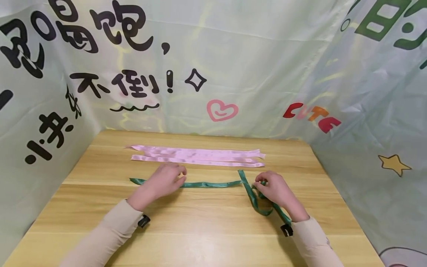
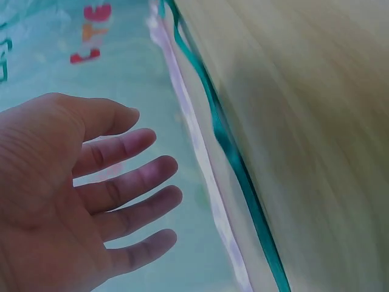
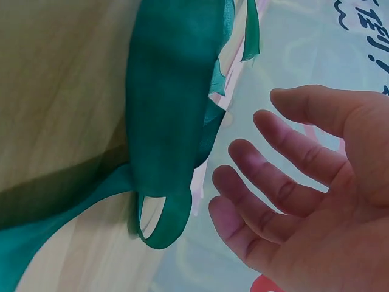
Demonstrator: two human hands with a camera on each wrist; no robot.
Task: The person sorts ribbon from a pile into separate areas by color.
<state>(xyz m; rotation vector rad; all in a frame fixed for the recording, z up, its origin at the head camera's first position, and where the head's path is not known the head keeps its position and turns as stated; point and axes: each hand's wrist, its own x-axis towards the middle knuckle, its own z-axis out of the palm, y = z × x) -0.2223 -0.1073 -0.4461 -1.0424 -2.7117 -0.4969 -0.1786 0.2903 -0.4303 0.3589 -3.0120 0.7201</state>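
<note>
A green ribbon (image 1: 211, 184) stretches left to right across the wooden table, nearly straight. My left hand (image 1: 165, 180) hovers over its left part and hides a stretch of it; in the left wrist view that hand (image 2: 91, 188) has relaxed, spread fingers with nothing between them. At the right, more green ribbon (image 1: 251, 196) lies in loose loops and folds. Over these loops is my right hand (image 1: 274, 188), covering part of them. The right wrist view shows the right hand (image 3: 304, 176) with gently bent, separate fingers, apart from the looped green ribbon (image 3: 173, 103).
Several pink ribbons (image 1: 197, 155) lie side by side behind the green one, along the back of the wooden table (image 1: 200, 230). Printed cloth (image 1: 260, 66) hangs around the table's back and sides. Both sleeves carry a small black clip (image 1: 144, 221) near the cuff.
</note>
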